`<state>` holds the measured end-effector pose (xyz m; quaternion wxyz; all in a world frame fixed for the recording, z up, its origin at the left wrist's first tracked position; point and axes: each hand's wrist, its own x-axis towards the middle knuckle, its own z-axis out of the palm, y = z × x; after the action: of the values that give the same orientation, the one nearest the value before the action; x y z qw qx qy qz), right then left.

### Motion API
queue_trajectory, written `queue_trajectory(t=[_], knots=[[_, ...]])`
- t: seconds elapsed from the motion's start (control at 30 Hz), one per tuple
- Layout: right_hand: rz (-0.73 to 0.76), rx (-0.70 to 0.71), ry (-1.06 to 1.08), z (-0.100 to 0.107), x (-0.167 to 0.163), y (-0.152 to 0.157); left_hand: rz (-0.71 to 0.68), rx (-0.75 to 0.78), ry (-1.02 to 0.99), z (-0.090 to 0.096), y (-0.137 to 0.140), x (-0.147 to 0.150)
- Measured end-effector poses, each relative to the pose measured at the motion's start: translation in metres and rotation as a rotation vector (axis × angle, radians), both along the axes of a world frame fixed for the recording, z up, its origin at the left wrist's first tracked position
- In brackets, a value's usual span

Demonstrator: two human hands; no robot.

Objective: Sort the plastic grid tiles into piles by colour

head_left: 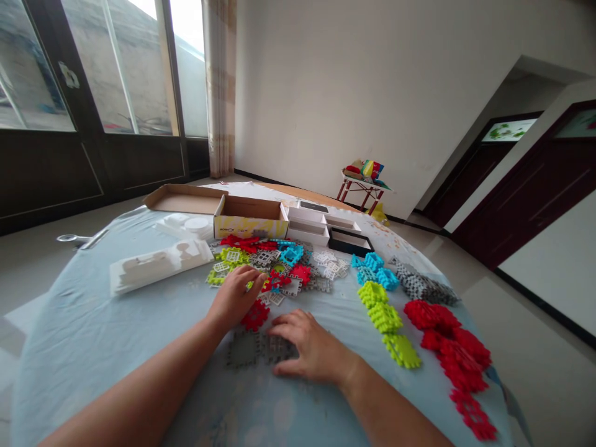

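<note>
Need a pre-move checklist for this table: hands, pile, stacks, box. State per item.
1. Left hand at the pile: ok; whether it grips anything, cannot tell.
2. Right hand at the gray piece: ok, thumb and fingers apart; firm grip, cannot tell.
3. Pile sorted by color: not ok, several colors mixed.
4. Lime stacks apart from red stacks: ok, cloth shows between.
5. Box open: ok; its floor, cannot tell.

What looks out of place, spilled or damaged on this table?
The grey loop-handled tool, probably scissors: its handle appears to overhang the left edge of the round table under pale blue cloth, so it might get knocked off. No visible damage on the mixed-colour toothed plastic pieces; nothing looks spilled.
</note>
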<state>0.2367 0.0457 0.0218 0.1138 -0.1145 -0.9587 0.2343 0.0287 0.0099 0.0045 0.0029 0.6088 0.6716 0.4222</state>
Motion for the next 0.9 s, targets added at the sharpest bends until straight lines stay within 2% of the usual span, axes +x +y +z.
queue_trajectory(t=[0.13, 0.33, 0.63, 0.8, 0.9], knots=[[-0.07, -0.021, 0.002, -0.003, 0.004, 0.007, 0.003, 0.016, 0.003, 0.0, 0.0, 0.001], [-0.286, 0.022, 0.079, -0.005, 0.012, 0.017, -0.009, 0.013, 0.009, 0.0, -0.001, 0.0], [-0.068, 0.121, -0.002, -0.009, 0.0, -0.003, -0.015, 0.024, -0.005, 0.0, 0.001, -0.001], [-0.077, 0.187, 0.055, -0.008, -0.002, -0.005, -0.024, 0.039, 0.002, -0.003, 0.002, -0.004], [-0.17, 0.162, 0.187, 0.001, 0.002, 0.003, -0.022, 0.048, 0.014, -0.004, 0.002, -0.006]])
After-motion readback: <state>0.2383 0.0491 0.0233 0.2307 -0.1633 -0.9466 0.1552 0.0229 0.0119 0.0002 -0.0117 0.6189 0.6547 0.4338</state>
